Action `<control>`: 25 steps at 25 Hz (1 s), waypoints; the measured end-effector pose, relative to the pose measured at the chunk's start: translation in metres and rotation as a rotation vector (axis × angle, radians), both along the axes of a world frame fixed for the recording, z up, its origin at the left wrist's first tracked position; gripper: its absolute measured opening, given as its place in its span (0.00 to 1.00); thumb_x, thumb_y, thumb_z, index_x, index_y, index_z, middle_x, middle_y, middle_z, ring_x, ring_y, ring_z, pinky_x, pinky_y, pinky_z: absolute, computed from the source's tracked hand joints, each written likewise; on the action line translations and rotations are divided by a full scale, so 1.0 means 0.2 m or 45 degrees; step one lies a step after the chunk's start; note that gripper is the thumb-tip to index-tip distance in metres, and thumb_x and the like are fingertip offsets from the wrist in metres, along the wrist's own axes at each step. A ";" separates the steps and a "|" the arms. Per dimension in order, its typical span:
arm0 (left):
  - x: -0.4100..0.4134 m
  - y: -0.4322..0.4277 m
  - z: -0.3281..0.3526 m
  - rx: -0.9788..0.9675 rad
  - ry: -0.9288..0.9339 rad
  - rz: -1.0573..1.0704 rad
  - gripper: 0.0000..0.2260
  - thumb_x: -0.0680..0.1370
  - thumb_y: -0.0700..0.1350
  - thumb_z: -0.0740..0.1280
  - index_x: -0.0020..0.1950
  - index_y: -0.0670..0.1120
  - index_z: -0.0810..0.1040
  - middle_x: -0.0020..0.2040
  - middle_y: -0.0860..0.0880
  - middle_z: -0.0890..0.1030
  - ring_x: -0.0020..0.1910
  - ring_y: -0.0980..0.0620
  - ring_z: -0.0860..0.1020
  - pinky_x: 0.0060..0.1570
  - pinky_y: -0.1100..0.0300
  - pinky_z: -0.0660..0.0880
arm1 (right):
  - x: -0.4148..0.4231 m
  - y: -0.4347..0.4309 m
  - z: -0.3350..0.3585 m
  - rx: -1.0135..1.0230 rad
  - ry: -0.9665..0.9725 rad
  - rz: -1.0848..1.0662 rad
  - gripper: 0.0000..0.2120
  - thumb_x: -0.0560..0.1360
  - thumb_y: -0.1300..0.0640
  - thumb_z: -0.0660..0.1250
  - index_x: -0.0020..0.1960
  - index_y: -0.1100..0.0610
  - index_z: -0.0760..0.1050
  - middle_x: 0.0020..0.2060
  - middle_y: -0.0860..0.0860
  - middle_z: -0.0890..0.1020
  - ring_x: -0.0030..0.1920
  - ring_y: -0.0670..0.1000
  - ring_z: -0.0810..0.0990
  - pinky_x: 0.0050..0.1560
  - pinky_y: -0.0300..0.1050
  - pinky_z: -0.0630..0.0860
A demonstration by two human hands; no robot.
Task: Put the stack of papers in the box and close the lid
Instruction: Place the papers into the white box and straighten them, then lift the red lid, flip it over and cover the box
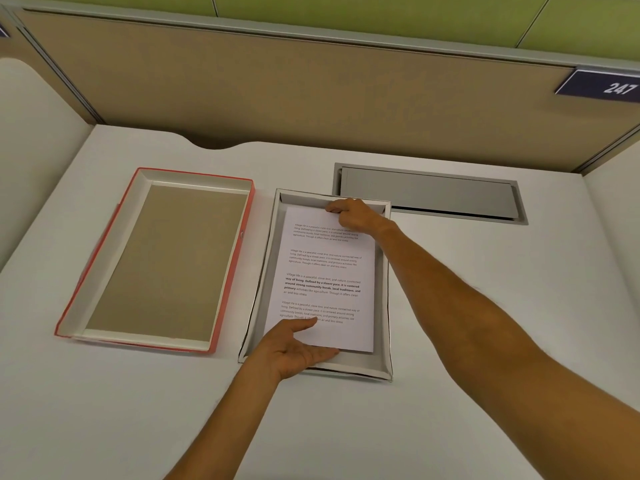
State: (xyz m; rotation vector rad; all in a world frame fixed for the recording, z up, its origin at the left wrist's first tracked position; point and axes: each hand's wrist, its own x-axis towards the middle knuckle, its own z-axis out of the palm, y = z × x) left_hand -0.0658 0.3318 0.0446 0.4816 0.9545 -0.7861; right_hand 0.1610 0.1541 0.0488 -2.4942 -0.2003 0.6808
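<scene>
Soft, even light falls from overhead onto my white desk [485, 306], bright with no hard glare. My right arm [485, 320] casts only a faint, diffuse shadow beside it, and a thin dark shadow sits under the near wall of the box [384, 306]. The printed text on the papers [325, 271] reads fairly sharp. Toward the edges the wide lens bends the beige partition [311, 91] into curves, and the "247" sign [602, 84] looks slightly smeared.

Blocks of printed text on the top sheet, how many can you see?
4 on the top sheet, stacked from far end to near. The left hand covers part of the nearest.
</scene>
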 end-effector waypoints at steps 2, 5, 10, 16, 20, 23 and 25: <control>0.00 0.00 0.00 -0.004 0.000 0.000 0.20 0.74 0.30 0.68 0.63 0.45 0.76 0.64 0.32 0.77 0.62 0.26 0.75 0.63 0.29 0.70 | 0.00 0.00 0.00 0.022 0.014 -0.012 0.22 0.78 0.66 0.56 0.71 0.57 0.72 0.72 0.55 0.71 0.72 0.58 0.69 0.75 0.52 0.64; -0.01 0.00 0.01 -0.031 -0.002 0.024 0.20 0.74 0.30 0.69 0.63 0.45 0.75 0.64 0.32 0.77 0.61 0.26 0.76 0.59 0.28 0.72 | 0.00 0.00 0.01 0.002 0.002 0.034 0.22 0.78 0.65 0.59 0.71 0.58 0.72 0.71 0.56 0.72 0.70 0.57 0.71 0.73 0.52 0.66; -0.02 0.00 0.04 -0.097 0.028 0.089 0.18 0.74 0.33 0.70 0.63 0.44 0.75 0.62 0.31 0.79 0.62 0.28 0.76 0.56 0.27 0.73 | 0.00 -0.01 0.01 -0.012 0.008 0.071 0.23 0.78 0.52 0.66 0.71 0.58 0.70 0.69 0.56 0.74 0.68 0.57 0.73 0.69 0.50 0.68; -0.03 0.03 0.07 -0.061 0.007 -0.005 0.19 0.75 0.42 0.72 0.64 0.41 0.74 0.62 0.31 0.79 0.63 0.30 0.76 0.65 0.32 0.70 | -0.01 0.00 0.01 -0.023 0.027 0.073 0.27 0.78 0.44 0.65 0.72 0.58 0.70 0.69 0.56 0.74 0.68 0.57 0.73 0.70 0.52 0.70; 0.02 0.23 0.15 0.167 -0.158 -0.290 0.31 0.72 0.51 0.74 0.62 0.29 0.71 0.61 0.28 0.78 0.60 0.33 0.80 0.61 0.41 0.77 | -0.01 0.02 0.02 0.007 -0.012 0.011 0.30 0.76 0.41 0.66 0.71 0.57 0.70 0.68 0.56 0.75 0.67 0.57 0.75 0.69 0.53 0.70; 0.14 0.52 0.23 0.787 -0.562 -0.137 0.18 0.77 0.45 0.68 0.62 0.35 0.77 0.56 0.37 0.83 0.51 0.44 0.85 0.54 0.50 0.81 | -0.04 0.11 0.06 0.179 -0.083 -0.103 0.30 0.75 0.41 0.67 0.70 0.59 0.71 0.67 0.56 0.77 0.66 0.56 0.76 0.68 0.53 0.72; 0.22 0.74 0.27 1.413 -0.785 -0.118 0.11 0.78 0.43 0.68 0.58 0.41 0.80 0.57 0.40 0.83 0.50 0.45 0.83 0.58 0.51 0.77 | -0.09 0.24 0.09 0.338 -0.115 -0.203 0.29 0.74 0.43 0.69 0.67 0.61 0.74 0.63 0.56 0.80 0.62 0.54 0.79 0.64 0.49 0.76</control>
